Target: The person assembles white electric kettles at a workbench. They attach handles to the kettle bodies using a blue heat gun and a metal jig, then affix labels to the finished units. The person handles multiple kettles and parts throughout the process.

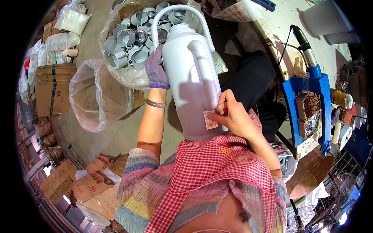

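A large pale grey-white thermos jug (179,70) rests tilted against my lap, its neck pointing away from me. Its big hoop carry handle (181,7) is raised over the neck, and a second handle (205,73) runs down the side facing me. My left hand (157,72), in a purple glove, grips the jug's left side by the foot of the hoop; some fingers are hidden. My bare right hand (235,115) is closed, with thumb and finger on a small white printed label (210,119) against the jug's lower body.
Beyond the jug stands a plastic-lined container with several grey cup-shaped parts (126,39). A clear plastic bag (87,97) and a cardboard stack (54,89) lie left. On the right are a worktable (285,23) and a blue metal frame (326,105) holding a tool.
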